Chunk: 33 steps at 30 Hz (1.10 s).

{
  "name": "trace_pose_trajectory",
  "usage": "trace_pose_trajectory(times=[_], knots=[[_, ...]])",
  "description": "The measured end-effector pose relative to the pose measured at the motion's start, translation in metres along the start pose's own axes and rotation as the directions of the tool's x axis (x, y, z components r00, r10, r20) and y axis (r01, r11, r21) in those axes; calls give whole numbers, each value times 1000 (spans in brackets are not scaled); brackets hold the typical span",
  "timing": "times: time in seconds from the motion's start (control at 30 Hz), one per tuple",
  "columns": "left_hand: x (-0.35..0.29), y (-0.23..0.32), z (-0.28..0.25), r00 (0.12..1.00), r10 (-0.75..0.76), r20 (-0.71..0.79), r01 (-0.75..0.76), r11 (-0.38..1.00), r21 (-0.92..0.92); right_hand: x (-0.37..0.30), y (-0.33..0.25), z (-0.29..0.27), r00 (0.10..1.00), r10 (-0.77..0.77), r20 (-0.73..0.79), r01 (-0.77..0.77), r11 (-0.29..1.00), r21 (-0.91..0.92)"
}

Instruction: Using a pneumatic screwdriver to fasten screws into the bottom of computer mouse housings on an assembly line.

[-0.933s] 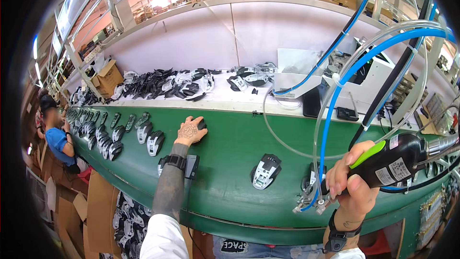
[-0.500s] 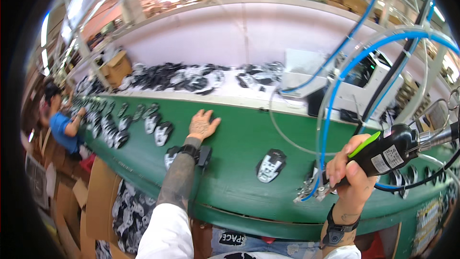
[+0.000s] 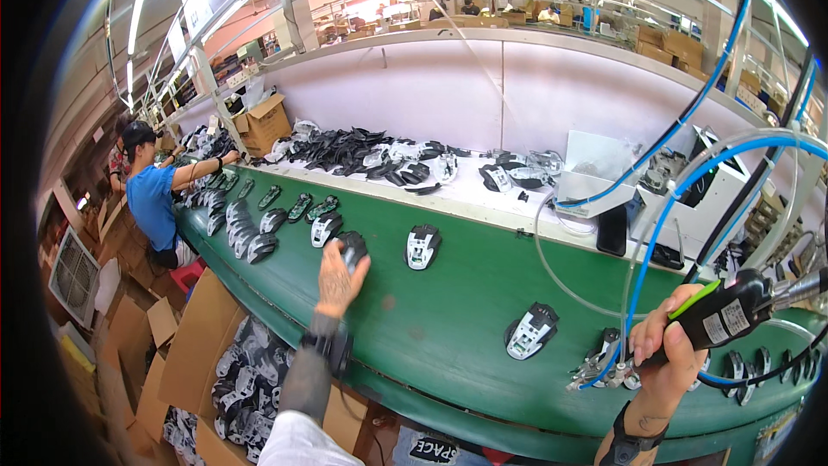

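Note:
On the green belt [image 3: 448, 328], my left hand [image 3: 339, 283] reaches forward with its fingers curled over a dark computer mouse shell [image 3: 352, 248]. Just beyond its fingers is another half-open mouse shell [image 3: 326, 228], white inside. To the right, a black-and-white mouse shell [image 3: 423, 248] lies alone, and a similar mouse shell [image 3: 531, 331] lies nearer me. My right hand [image 3: 666, 347] grips a black power screwdriver [image 3: 723, 306] with a green lever, held above the belt at the right. Its tip sits by a metal fitting [image 3: 604, 369], partly hidden by hoses.
Rows of mouse parts [image 3: 246, 233] line the belt's left. Loose shells [image 3: 362, 151] heap on the white shelf. A white machine [image 3: 595, 177] stands back right. Blue hoses [image 3: 660, 207] hang before it. A co-worker [image 3: 155, 185] works far left. A carton of shells [image 3: 246, 388] stands below.
My view has turned left. My left hand, earlier spread flat on the belt, has moved left onto a mouse shell; another shell now shows where it was. My right hand keeps hold of the screwdriver.

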<state>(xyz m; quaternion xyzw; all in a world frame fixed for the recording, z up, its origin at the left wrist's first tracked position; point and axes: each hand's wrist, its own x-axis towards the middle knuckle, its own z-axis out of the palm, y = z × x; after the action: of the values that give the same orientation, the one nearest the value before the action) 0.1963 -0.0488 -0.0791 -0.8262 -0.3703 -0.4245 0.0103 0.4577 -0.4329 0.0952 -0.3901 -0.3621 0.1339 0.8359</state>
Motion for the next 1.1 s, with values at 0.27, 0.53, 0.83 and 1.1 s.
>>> trace_pose_trajectory(times=[0.27,0.53,0.83,1.1], knots=[[25,-65,21,915,-210,346,179,977,119,-4,8,6,999,-24,39,25,999,-33],[-12,-34,-139,983,-184,7,178,958,224,-4,6,-1,999,-38,7,38,995,-97],[-4,31,-151,957,-119,264,83,986,141,3,-1,3,995,-39,96,45,997,-63],[45,88,85,762,-204,614,77,971,227,-10,0,8,999,22,40,-20,999,-43]])
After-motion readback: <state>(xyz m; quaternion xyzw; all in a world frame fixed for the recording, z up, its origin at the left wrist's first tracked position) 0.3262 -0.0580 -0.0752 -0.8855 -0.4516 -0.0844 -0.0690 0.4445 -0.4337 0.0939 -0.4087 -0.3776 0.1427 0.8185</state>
